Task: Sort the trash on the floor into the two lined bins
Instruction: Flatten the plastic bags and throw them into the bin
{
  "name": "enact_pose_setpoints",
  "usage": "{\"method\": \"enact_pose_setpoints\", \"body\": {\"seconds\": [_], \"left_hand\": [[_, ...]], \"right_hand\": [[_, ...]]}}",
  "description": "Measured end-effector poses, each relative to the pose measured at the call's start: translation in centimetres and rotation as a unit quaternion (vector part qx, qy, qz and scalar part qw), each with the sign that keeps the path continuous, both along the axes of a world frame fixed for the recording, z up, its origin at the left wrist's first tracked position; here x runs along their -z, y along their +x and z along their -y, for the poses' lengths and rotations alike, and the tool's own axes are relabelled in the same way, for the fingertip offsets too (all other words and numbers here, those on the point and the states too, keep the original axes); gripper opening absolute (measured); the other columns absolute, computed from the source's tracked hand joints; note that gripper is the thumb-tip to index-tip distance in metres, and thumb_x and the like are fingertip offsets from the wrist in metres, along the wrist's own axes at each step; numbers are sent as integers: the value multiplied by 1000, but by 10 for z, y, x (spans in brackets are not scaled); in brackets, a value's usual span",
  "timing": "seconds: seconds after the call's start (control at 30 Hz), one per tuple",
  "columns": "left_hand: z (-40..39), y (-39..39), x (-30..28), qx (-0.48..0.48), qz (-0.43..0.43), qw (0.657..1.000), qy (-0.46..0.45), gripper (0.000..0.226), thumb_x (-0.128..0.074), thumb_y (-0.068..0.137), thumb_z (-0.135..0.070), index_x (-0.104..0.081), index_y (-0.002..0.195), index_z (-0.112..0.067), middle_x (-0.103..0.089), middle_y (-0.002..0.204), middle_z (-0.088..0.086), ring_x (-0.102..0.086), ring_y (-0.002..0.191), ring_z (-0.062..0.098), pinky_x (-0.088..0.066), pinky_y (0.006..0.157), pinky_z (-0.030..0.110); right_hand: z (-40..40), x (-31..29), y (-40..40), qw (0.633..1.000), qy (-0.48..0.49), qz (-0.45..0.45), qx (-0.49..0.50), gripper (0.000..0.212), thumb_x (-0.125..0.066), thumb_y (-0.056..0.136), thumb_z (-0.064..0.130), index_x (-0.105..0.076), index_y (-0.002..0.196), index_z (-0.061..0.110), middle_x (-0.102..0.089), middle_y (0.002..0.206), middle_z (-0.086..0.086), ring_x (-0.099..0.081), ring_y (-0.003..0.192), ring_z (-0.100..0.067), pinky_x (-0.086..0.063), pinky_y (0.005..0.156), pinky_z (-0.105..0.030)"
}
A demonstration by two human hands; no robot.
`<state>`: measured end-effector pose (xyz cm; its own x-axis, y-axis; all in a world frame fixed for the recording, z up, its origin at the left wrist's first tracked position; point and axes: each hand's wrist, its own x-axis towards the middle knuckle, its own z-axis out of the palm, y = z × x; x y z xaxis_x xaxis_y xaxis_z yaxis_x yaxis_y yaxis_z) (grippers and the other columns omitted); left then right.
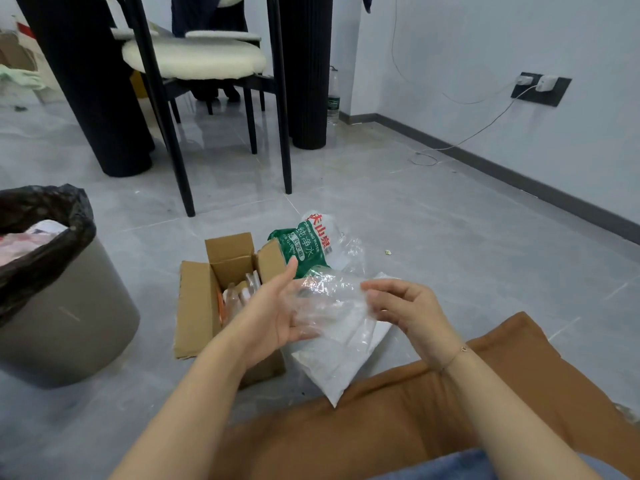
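Centrally, head view: left hand (pixel 277 306) spread wide, palm under a clear plastic bag (pixel 332 306); right hand (pixel 405 306) pinches the bag's edge. White pouch (pixel 332 362) lies beneath. Cardboard box (pixel 197 299) on the floor (pixel 450 237) at 9 o'clock of the hands; lined bin (pixel 59 306) farther out at 9 o'clock; green wrapper (pixel 304 247) at 12 o'clock.

Floor (pixel 433 216): glossy grey tiles with pale joints, reflecting light. Walls (pixel 485 39): plain pale grey-white, with a dark skirting board (pixel 519 183) along the base and a black socket plate (pixel 541 88) holding white chargers, their thin cables (pixel 485 128) trailing to the floor. Furniture: black-framed chair (pixel 207 81) with cream cushioned seat, standing between two dark ribbed cylindrical pillars (pixel 304 71).
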<state>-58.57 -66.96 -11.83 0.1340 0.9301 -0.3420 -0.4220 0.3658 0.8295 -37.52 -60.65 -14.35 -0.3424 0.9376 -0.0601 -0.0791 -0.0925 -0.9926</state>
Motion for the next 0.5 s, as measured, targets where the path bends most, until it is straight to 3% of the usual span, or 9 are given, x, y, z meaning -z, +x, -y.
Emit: {"method": "enact_pose_setpoints", "body": {"seconds": [0.1,0.23,0.3,0.37,0.5], "left_hand": [[0,2,2,13,-88,996,-8,34,-61,85,-38,-57,111,-17,-72,81,1,-66,60,10,-56,59,26],[-3,8,16,20,-210,977,18,19,-65,89,-19,-67,104,-7,-68,85,3,-62,71,13,-50,66,23],[-5,13,19,-32,-242,969,37,12,-69,86,-12,-69,97,-9,-66,86,12,-55,75,20,-47,66,25],[-5,18,20,-80,-251,963,61,8,-70,84,-7,-69,91,-10,-70,86,16,-57,73,21,-48,62,22],[-4,20,20,-124,-243,957,96,9,-70,82,0,-67,90,-3,-71,73,2,-62,62,8,-52,61,17]], "right_hand": [[-1,1,-1,999,38,36,12,18,-65,83,-4,-75,91,9,-71,85,-6,-61,73,-17,-54,68,-24],[0,1,-2,997,62,38,5,26,-62,85,-4,-72,100,15,-64,87,-7,-60,71,-16,-53,67,-28],[1,0,-5,998,60,29,12,43,-65,86,2,-61,120,29,-60,82,-5,-59,69,-14,-54,63,-28],[5,-1,-7,999,21,35,5,59,-69,84,10,-47,129,40,-68,80,-5,-63,69,-13,-55,58,-26],[8,-2,-9,997,-51,39,-37,54,-72,80,4,-50,127,18,-72,95,-18,-67,75,-23,-55,55,-27]]}}
